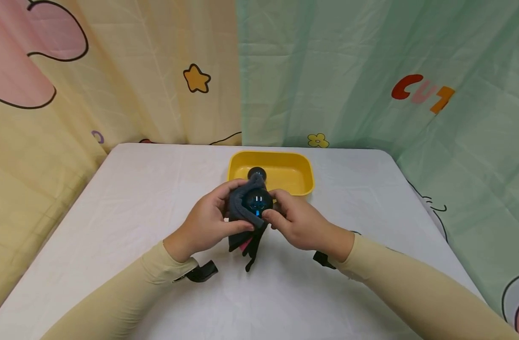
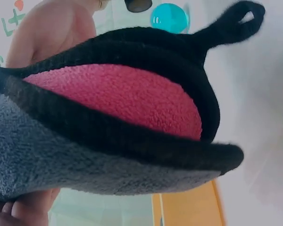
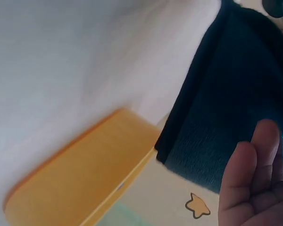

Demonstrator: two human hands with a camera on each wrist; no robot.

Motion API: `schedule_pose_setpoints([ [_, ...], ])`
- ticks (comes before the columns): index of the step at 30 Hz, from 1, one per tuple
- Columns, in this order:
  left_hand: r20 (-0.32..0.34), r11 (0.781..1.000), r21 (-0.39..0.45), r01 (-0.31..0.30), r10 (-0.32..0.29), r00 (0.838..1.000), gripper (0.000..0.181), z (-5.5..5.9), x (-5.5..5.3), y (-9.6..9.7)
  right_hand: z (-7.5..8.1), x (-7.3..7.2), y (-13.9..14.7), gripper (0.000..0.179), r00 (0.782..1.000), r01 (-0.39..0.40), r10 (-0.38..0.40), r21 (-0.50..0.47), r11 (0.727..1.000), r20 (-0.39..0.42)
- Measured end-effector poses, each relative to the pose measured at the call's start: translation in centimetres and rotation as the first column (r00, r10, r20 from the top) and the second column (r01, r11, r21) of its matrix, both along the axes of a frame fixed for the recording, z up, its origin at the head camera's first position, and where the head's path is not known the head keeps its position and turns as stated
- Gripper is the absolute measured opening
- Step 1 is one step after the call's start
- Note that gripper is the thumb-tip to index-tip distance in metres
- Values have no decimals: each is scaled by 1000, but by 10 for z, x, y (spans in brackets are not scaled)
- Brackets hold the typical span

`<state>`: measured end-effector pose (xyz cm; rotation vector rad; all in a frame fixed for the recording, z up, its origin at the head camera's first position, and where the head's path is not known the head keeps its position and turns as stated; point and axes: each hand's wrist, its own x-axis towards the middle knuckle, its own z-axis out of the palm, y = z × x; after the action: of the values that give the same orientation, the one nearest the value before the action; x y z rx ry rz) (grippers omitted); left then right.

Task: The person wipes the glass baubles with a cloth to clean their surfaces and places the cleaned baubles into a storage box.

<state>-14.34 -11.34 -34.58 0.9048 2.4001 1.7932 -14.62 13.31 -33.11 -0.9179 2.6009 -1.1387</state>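
Observation:
Above the middle of the white table is a grey fleece cloth (image 1: 241, 198) with black trim, wrapped partly around a glossy dark-blue ball (image 1: 259, 200). My left hand (image 1: 210, 219) grips the cloth from the left, its thumb across the lower front. On the ball's right side, my right hand (image 1: 297, 219) holds it between thumb and fingers. The cloth's pink inner face (image 2: 132, 96) and a black loop (image 2: 247, 16) show large in the left wrist view. Just behind the cloth is a smaller dark round thing (image 1: 257, 174), overlapping the tray in the head view.
A shallow yellow tray (image 1: 291, 192) stands at the table's back, right behind the hands. The white tabletop (image 1: 157, 174) spreads to both sides. Patterned curtains (image 1: 285, 71) hang behind and beside it. Black straps (image 1: 202, 272) hang at the wrists.

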Motion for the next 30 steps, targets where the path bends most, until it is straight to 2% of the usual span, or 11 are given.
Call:
schedule_pose_setpoints([
  [3, 47, 997, 43, 56, -58, 997, 84, -1, -2, -1, 0, 1, -2, 38, 995, 16, -6, -105, 994, 100],
  [7, 95, 995, 54, 85, -90, 991, 88, -2, -5, -3, 0, 1, -3, 60, 995, -17, 32, -162, 987, 91],
  [10, 98, 996, 44, 75, -79, 992, 91, 0, -7, -3, 0, 1, -2, 75, 998, -60, 60, -122, 991, -7],
  [15, 73, 996, 40, 75, -77, 994, 94, 3, -7, -1, 1, 2, -1, 72, 976, -34, 39, 27, 999, -216],
  [17, 62, 997, 32, 72, -73, 995, 93, 4, -6, 0, 1, 2, 0, 71, 970, -17, 28, 49, 999, -241],
  [19, 49, 997, 32, 71, -72, 996, 92, 5, -5, 1, 2, 2, 0, 68, 977, -13, 20, 35, 999, -210],
  [22, 30, 998, 29, 61, -62, 998, 90, 6, -4, 3, 3, 0, -1, 56, 997, -19, 16, -38, 999, -71],
  [24, 17, 999, 21, 49, -50, 999, 89, 6, -4, 3, 3, -1, -1, 45, 999, -17, 20, -98, 995, 32],
  [26, 5, 999, 10, 34, -34, 999, 88, 5, -4, 3, 3, -2, -2, 39, 995, -15, 29, -139, 990, 93],
  [28, 0, 1000, 1, 23, -23, 1000, 87, 4, -4, 3, 2, -2, -2, 42, 995, -20, 35, -155, 988, 91],
  [30, 1, 1000, 2, 16, -16, 1000, 85, 4, -4, 3, 2, -1, -2, 53, 998, -40, 46, -148, 988, 37],
])
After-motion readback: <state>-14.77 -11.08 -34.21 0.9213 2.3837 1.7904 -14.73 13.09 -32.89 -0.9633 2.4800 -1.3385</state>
